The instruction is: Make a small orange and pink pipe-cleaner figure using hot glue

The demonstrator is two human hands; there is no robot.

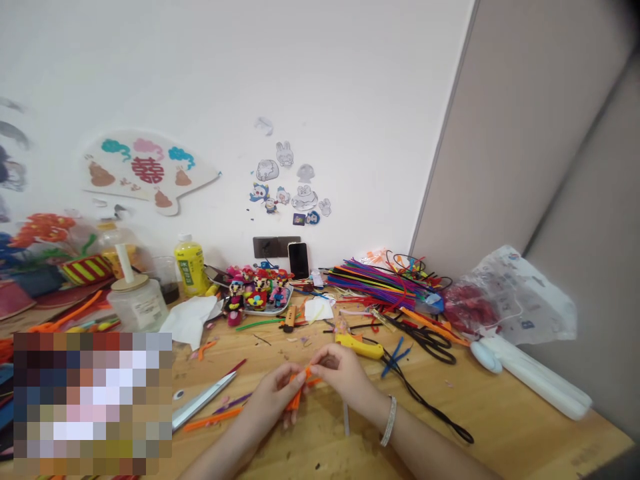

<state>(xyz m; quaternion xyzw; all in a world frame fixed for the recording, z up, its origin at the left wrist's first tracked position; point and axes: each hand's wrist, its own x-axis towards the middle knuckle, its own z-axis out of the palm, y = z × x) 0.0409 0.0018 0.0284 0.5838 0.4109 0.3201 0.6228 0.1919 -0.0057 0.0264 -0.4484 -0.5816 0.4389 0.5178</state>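
Note:
Both of my hands meet over the wooden table, working on a bent orange pipe cleaner (296, 400). My left hand (274, 393) is closed around it, with the folded part hanging below the thumb. The fingertips of my right hand (341, 373) pinch its upper end beside the left thumb. A yellow hot glue gun (363, 346) lies just beyond my right hand. More orange pipe cleaner (213, 419) lies to the left of my left hand, next to a silver, blade-like tool (204, 400).
Small dolls (257, 293) stand on a tray at the back, near an upright phone (299, 260). Bundled colored pipe cleaners (373, 283), black-handled scissors (435, 340) and a plastic bag (530, 300) are to the right. A glass jar (139, 307) and yellow-labelled bottle (191, 267) stand left.

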